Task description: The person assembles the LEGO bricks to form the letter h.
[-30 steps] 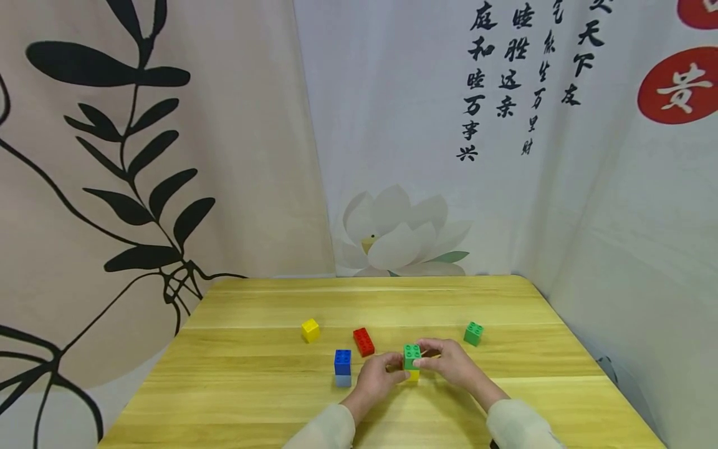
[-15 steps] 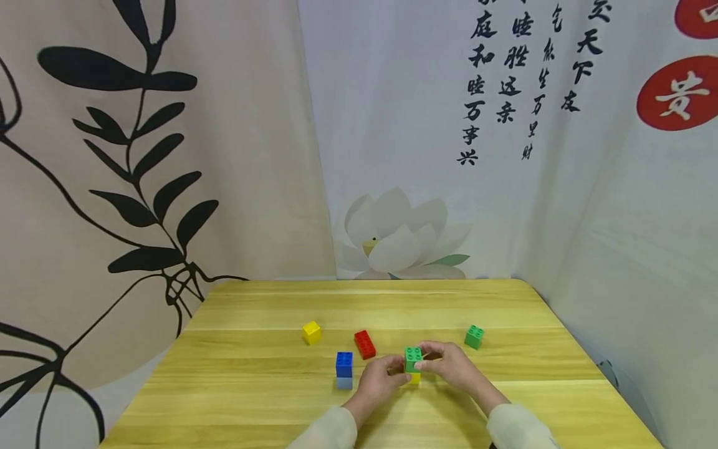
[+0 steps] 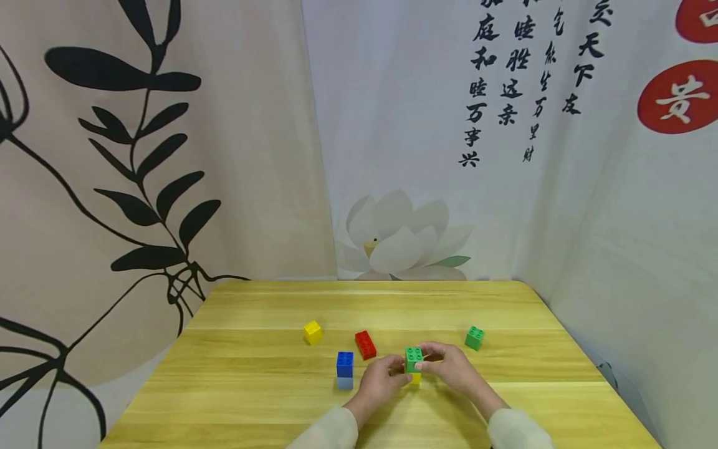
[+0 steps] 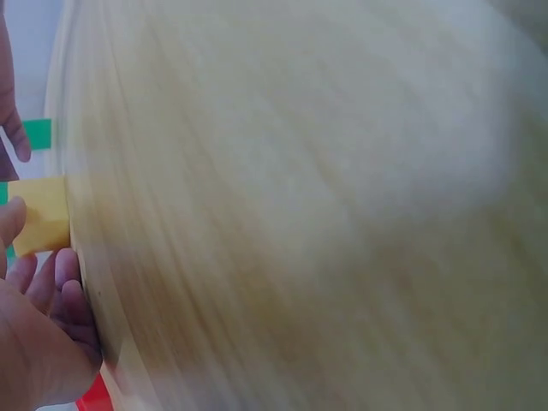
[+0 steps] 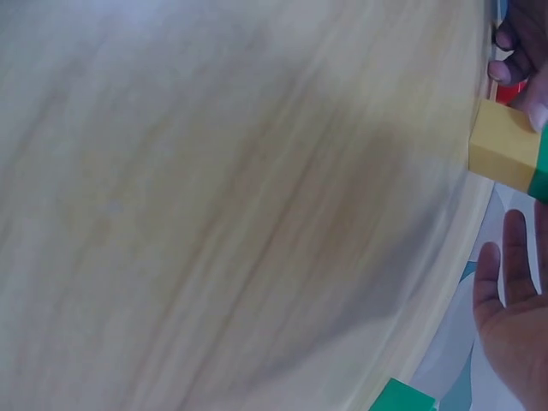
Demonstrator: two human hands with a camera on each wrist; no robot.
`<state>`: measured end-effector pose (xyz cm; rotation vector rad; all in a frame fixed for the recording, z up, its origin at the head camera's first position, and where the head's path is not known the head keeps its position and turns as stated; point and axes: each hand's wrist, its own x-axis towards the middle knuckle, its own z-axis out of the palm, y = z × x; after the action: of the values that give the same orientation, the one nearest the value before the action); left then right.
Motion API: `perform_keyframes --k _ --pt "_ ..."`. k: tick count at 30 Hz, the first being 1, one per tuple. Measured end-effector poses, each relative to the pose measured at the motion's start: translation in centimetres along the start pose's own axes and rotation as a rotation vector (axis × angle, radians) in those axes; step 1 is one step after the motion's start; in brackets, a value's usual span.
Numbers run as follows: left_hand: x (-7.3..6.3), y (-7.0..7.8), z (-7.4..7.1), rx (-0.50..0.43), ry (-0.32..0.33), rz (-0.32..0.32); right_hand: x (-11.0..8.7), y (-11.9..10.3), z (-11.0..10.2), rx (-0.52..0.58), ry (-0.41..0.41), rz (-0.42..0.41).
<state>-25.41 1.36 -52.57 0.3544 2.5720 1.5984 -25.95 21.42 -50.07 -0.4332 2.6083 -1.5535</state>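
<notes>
A green building block [image 3: 414, 360] sits on top of a yellow building block [image 3: 416, 378], making a small stack near the front middle of the table. From the left, my left hand [image 3: 381, 381] grips the yellow block low down, its thumb [image 4: 10, 221] against the block's face in the left wrist view. My right hand [image 3: 447, 365] pinches the green block from the right, thumb at its near face. In the right wrist view, several fingers of the right hand [image 5: 514, 300] stretch out beside the stack. The yellow block [image 5: 503, 145] stands on the tabletop there.
Left of the hands, a blue block [image 3: 344, 364] stands on a light blue block [image 3: 344, 383]. Behind lie a red block [image 3: 366, 345] and a yellow block [image 3: 312, 332]. Another green block [image 3: 473, 337] lies right of the hands. A printed curtain hangs behind the wooden table [image 3: 252, 386].
</notes>
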Motion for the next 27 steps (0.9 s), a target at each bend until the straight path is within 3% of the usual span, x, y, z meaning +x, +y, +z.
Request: perform_keyframes --k 16,27 --pt "-0.5 0.3 0.0 -0.058 -0.024 -0.032 -0.5 0.0 0.5 -0.005 0.033 0.006" --pt "-0.7 1.5 -0.7 -0.095 -0.027 -0.013 -0.4 0.0 0.0 0.008 0.052 0.044"
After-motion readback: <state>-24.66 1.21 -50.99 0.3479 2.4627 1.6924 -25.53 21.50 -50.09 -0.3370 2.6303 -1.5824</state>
